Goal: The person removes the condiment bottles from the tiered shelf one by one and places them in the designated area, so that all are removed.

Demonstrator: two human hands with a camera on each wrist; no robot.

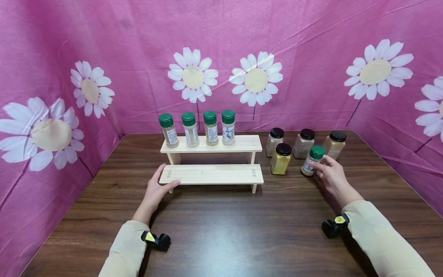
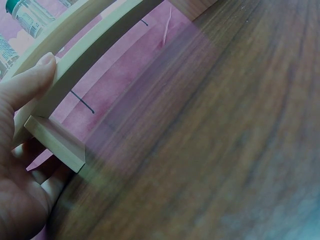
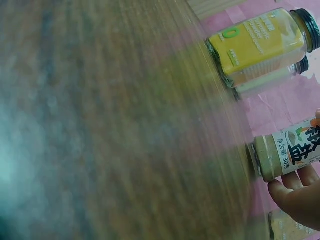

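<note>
My left hand (image 1: 156,188) grips the left end of the lower step of a pale two-step wooden shelf (image 1: 211,175). Its thumb lies over the board and its fingers wrap behind the leg, as the left wrist view shows. On the upper step stand several spice shakers (image 1: 211,132) with green lids, side by side towards the left. With thumb and fingers, my right hand (image 1: 333,179) holds a green-lidded spice shaker (image 1: 307,168) upright, close over the table. The right wrist view shows its printed label (image 3: 300,145).
Left of the held shaker stands a square jar of yellow powder (image 1: 280,163) with a black lid. Behind are black-lidded jars: one pale (image 1: 274,143), one greyish (image 1: 303,145) and one tan (image 1: 334,146). A pink daisy-print cloth (image 1: 221,30) hangs behind the brown table (image 1: 221,231).
</note>
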